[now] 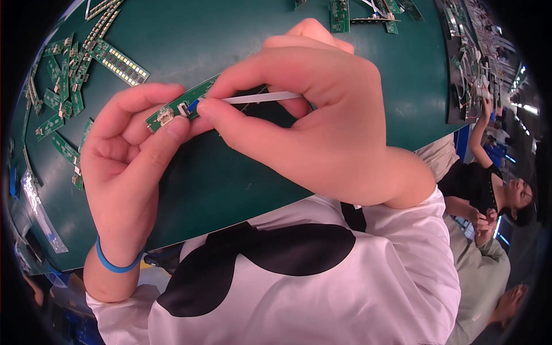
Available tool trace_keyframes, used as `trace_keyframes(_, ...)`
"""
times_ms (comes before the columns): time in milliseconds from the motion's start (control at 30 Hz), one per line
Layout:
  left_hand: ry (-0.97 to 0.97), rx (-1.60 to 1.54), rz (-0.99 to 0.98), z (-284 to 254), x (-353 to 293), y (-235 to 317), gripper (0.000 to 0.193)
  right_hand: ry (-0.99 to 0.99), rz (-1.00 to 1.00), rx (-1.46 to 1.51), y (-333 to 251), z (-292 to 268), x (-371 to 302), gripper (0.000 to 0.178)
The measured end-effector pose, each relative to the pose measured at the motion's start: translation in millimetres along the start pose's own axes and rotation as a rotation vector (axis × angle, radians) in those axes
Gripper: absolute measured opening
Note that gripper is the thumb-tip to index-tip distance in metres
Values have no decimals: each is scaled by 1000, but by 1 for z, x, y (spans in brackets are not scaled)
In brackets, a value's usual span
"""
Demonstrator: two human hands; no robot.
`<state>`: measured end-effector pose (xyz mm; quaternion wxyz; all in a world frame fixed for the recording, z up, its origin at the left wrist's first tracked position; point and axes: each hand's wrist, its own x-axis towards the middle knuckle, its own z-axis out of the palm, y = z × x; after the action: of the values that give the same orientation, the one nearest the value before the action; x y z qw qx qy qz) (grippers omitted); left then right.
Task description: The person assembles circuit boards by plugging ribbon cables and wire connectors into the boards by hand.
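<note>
My left hand (129,138) grips a narrow green circuit board (198,91) near its lower left end, thumb in front and fingers behind. White connectors show on the board next to my thumb. Between the thumb and index finger of my right hand (322,109) is a white flat ribbon cable (261,98) with a blue end. That blue end is at the small white connector on the board; whether it sits inside, I cannot tell. The cable's other end runs behind my right hand.
On the green table (241,172), several green circuit boards (66,80) lie piled at the left, beside an LED board (119,61). More boards (340,16) lie at the far side. A clear plastic strip (43,213) lies at the left edge. Another person (480,184) is at the right.
</note>
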<state>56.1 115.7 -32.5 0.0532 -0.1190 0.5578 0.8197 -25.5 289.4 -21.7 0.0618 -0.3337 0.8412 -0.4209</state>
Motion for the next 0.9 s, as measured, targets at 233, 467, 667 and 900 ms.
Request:
trace_keyframes(233,-8,18,-16,-4,-3,-3,28,69,-32,13,3,9,-1,7)
trace_keyframes(467,-16,17,22,-3,-3,-5,28,128,-84,37,6,14,-2,9)
trace_keyframes(667,-29,-1,0,-5,-3,-6,28,100,-76,48,7,16,-2,8)
trace_keyframes(900,11,55,-2,-5,-2,-6,28,91,-79,83,8,20,-1,6)
